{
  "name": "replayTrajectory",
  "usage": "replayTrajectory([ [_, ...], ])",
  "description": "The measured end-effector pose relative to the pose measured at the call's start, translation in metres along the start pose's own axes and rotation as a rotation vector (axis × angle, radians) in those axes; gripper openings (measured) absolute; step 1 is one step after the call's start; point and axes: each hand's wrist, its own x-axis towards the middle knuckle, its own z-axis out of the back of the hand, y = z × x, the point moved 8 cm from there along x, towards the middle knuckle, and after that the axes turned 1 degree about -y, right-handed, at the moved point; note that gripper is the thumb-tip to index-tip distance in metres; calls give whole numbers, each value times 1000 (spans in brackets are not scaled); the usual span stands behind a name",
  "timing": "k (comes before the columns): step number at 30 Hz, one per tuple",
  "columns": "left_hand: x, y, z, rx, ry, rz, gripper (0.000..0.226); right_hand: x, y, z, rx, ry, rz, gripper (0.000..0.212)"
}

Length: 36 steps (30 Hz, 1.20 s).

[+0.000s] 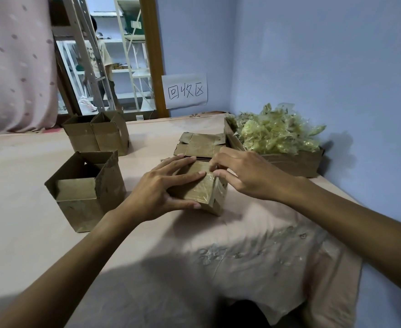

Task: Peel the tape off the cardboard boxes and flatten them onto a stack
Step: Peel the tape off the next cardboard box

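From my feed, the box [201, 192] sits at the middle of the pink cloth [41, 233], just in front of the stack [201, 145] of flattened cardboard. My left hand [156, 192] clamps it, fingers spread across its top and thumb along the near side. My right hand [239, 174] comes in from the other side, thumb and forefinger pinched together at the edge of the glossy tape [210, 183] on the box's top. The 2 hands nearly touch over the box. To the left stand 2 open boxes, the near one [85, 192] and the far one [97, 136]. At the right, against the blue wall, a carton [289, 162] holds crumpled scraps [277, 133] of tape. A paper sign [185, 91] hangs on the wall.
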Motion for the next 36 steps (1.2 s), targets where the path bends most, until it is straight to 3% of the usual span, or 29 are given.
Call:
replayTrajectory([
  [12, 8, -7, -5, 53, -22, -58, 69, -5, 1, -4, -135, -57, 75, 19],
  [17, 14, -11, -5, 62, -8, -77, 69, -11, -4, 0, -94, -83, 64, 6],
  [23, 13, -3, -5, -6, -29, -34, 69, -21, -11, 0, 5, -135, -14, 24],
  [27, 11, -6, -6, -7, -35, -29, 69, -23, -9, 13, -15, -272, -20, 26],
  [36, 6, -8, -4, -2, -54, 3, 71, -20, -2, 7, -91, -176, 17, 21],
])
